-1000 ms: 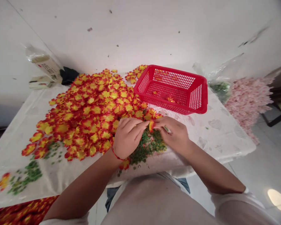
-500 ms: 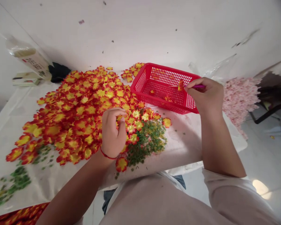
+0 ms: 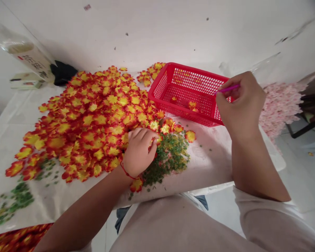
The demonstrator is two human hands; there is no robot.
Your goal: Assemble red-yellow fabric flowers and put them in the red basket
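A big heap of red-and-yellow cloth flowers (image 3: 94, 115) covers the white table (image 3: 220, 157). My left hand (image 3: 140, 150) rests on the heap's near edge, fingers curled over a flower, beside a pile of small green bits (image 3: 170, 157). My right hand (image 3: 243, 101) is raised at the near right corner of the red mesh basket (image 3: 212, 78) and pinches a thin pink stick (image 3: 227, 89). No flower sits on the stick. A few flowers (image 3: 192, 105) lie on the basket floor.
A plastic bottle (image 3: 28, 56), a small box (image 3: 26, 79) and a black object (image 3: 63, 71) stand at the back left against the wall. Pink flowers (image 3: 280, 105) hang off the right end. More green bits (image 3: 13, 201) lie near the left front edge.
My right hand carried a flower on the pink stick from the heap to the basket; the stick is now bare. My left hand went back down onto the heap.
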